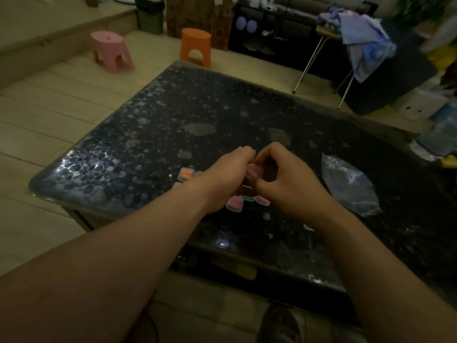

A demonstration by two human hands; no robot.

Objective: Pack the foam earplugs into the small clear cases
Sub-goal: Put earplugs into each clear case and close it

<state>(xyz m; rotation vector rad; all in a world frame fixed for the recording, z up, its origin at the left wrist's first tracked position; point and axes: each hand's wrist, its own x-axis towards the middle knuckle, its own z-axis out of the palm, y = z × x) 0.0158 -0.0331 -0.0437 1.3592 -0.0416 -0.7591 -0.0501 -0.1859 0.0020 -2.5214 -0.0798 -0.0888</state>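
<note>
Item: packing bench, one dark speckled table (173, 115) under dim light.

Left hand (223, 180): at centre, fingers curled inward and pinched on the small clear case (253, 172) that we hold between both hands above the tabletop.

Right hand (288, 180): facing it from 3 o'clock, thumb and forefinger closed on the same case; pink shows inside, which we take for a foam earplug, though the blur keeps us from saying whether the lid is up or down.

Filled case, orange earplugs (187, 174): on the table at 9 o'clock of the left hand, just beside the wrist.

Filled case, pink earplugs (234, 203): on the table at 6 o'clock of the hands, partly under the left palm. A second pink case (262, 200) lies just beside it, toward 4 o'clock, with a greenish scrap between them that we cannot identify.

Clear plastic bag (351, 186): crumpled, at 3 o'clock, well apart from the hands.

Step in hand, as we judge it: seating earplugs in the held case or pressing it closed. Next move calls for a firm squeeze until the lid catches, then setting the case down with the finished ones and fetching another.
</note>
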